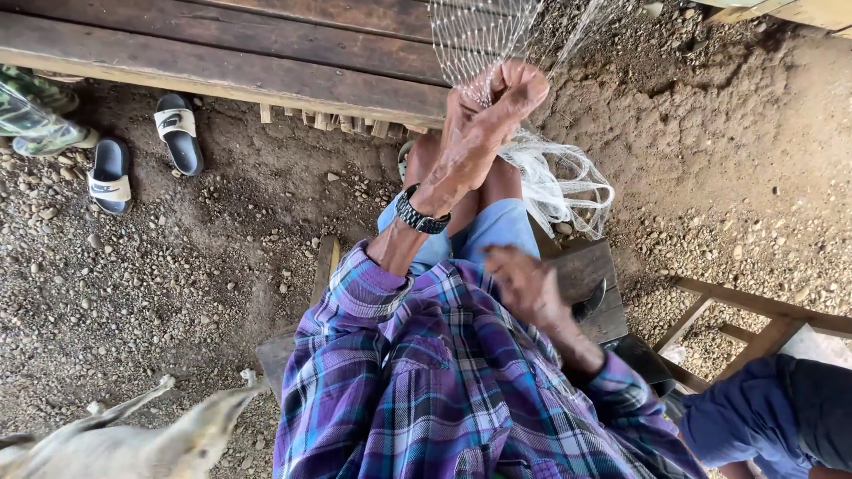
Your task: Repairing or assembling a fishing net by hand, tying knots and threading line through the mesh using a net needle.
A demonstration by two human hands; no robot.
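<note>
My left hand [484, 111], with a dark wristwatch [421, 215] on its wrist, is raised in front of me and shut on a white fishing net [475, 35] that hangs from above. A bunched part of the net [559, 182] lies to the right of my knees. My right hand [525, 286] is lower, over my lap and the purple plaid shirt [444, 372]. It is blurred, with its fingers loosely curled, and I cannot see anything in it.
A dark wooden platform [222, 44] runs across the top. Two slide sandals [142, 151] lie on gravel at left, beside a camouflage-clad leg [31, 111]. A pale animal [133, 439] stands at bottom left. Another person in blue [763, 412] and a wooden frame [754, 306] are at right.
</note>
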